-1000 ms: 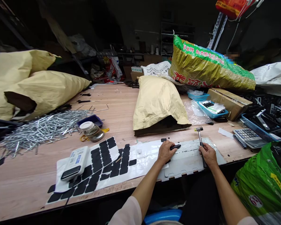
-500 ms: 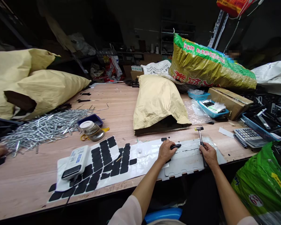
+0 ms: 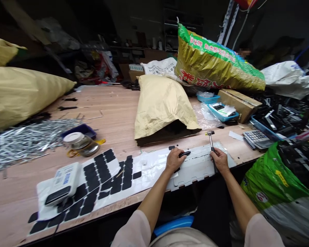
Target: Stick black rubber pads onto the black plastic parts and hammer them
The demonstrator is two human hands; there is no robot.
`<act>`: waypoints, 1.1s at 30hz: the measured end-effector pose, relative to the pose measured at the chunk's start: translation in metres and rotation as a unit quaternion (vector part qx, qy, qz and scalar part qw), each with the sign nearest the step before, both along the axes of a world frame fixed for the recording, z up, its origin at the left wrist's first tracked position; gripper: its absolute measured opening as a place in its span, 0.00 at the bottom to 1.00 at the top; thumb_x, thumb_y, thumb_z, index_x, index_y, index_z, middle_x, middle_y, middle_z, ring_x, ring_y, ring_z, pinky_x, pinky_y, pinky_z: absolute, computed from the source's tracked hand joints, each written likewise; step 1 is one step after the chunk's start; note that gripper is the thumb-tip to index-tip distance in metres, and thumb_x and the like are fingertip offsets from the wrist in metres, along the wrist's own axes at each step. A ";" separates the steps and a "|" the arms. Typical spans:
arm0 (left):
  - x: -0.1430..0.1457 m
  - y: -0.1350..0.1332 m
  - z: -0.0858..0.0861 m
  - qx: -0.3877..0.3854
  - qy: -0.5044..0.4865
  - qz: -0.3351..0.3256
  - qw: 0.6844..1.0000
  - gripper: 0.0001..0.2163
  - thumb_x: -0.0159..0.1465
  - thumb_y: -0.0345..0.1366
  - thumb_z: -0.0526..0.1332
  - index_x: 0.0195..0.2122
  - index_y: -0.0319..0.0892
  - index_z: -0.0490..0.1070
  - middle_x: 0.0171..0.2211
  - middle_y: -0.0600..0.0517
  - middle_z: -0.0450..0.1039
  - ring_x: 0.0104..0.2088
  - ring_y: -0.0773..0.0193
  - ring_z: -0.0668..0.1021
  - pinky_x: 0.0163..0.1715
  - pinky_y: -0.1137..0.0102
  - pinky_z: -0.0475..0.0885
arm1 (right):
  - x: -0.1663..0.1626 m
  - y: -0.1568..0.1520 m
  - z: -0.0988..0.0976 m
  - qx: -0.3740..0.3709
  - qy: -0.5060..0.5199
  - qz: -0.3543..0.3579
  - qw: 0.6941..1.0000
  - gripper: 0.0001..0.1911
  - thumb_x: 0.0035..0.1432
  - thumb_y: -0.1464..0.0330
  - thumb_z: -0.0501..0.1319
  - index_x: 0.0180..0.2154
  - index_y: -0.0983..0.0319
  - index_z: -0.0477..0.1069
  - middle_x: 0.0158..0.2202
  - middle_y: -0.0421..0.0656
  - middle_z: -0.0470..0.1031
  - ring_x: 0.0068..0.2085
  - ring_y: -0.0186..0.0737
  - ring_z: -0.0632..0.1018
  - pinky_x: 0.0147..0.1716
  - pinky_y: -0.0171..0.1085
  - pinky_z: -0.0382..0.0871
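My left hand (image 3: 174,160) is closed round a small black part (image 3: 184,154) that it holds down on a white plastic panel (image 3: 198,168) near the table's front edge. My right hand (image 3: 219,160) grips the handle of a small hammer (image 3: 210,138), whose metal head stands raised a little beyond the panel. Left of the panel lie white backing sheets with several black adhesive pads (image 3: 105,175).
A white handheld device (image 3: 62,183) lies on the pad sheets. A heap of metal pins (image 3: 23,142), a jar (image 3: 78,143) and a blue tray are at left. Yellow sacks (image 3: 162,104), a green-gold bag (image 3: 216,67), a carton, blue trays, a calculator (image 3: 257,139) and a green bag (image 3: 275,178) stand around.
The view has swung to the right and slightly down, so everything sits further left in the picture. Both hands keep their grips and places on the panel.
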State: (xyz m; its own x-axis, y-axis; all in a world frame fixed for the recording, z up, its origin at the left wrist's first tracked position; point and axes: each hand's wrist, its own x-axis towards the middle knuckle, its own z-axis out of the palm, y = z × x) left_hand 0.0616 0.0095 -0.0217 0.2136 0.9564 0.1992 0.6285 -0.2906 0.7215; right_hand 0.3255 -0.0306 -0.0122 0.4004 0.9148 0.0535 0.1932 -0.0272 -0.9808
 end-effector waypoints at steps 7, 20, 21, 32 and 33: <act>0.001 0.001 0.001 0.004 0.003 -0.008 1.000 0.07 0.61 0.35 0.67 0.41 0.45 0.79 0.36 0.52 0.72 0.41 0.61 0.74 0.41 0.68 0.68 | -0.027 -0.058 0.015 -0.001 -0.059 0.106 0.993 0.21 0.56 0.58 0.64 0.48 0.63 0.77 0.33 0.44 0.80 0.28 0.40 0.78 0.27 0.37 0.75; 0.001 0.001 0.000 0.007 -0.013 -0.003 1.000 0.06 0.60 0.33 0.67 0.39 0.44 0.79 0.35 0.53 0.72 0.39 0.63 0.73 0.40 0.69 0.67 | -0.053 -0.075 0.024 -0.002 -0.247 0.150 0.957 0.18 0.58 0.62 0.61 0.47 0.63 0.79 0.38 0.47 0.83 0.35 0.47 0.83 0.38 0.41 0.78; 0.001 0.000 0.000 0.006 -0.016 -0.003 1.000 0.06 0.60 0.33 0.67 0.38 0.44 0.79 0.35 0.53 0.72 0.39 0.63 0.73 0.40 0.69 0.67 | -0.053 -0.075 0.023 0.002 -0.237 0.152 0.960 0.19 0.58 0.62 0.61 0.48 0.63 0.79 0.39 0.47 0.83 0.36 0.47 0.83 0.38 0.41 0.78; 0.003 -0.001 -0.001 -0.011 -0.022 0.008 1.000 0.05 0.59 0.33 0.67 0.37 0.46 0.80 0.35 0.53 0.72 0.41 0.62 0.74 0.41 0.69 0.68 | -0.048 -0.065 0.004 -0.022 -0.182 0.175 0.967 0.21 0.57 0.59 0.63 0.48 0.62 0.79 0.41 0.47 0.83 0.39 0.48 0.82 0.40 0.42 0.77; 0.003 -0.001 -0.001 -0.011 -0.023 0.007 1.000 0.05 0.59 0.33 0.68 0.37 0.45 0.80 0.35 0.53 0.72 0.41 0.62 0.74 0.41 0.69 0.68 | -0.043 -0.059 0.004 -0.026 -0.167 0.165 0.972 0.21 0.57 0.58 0.64 0.49 0.62 0.79 0.41 0.47 0.83 0.39 0.48 0.82 0.40 0.42 0.77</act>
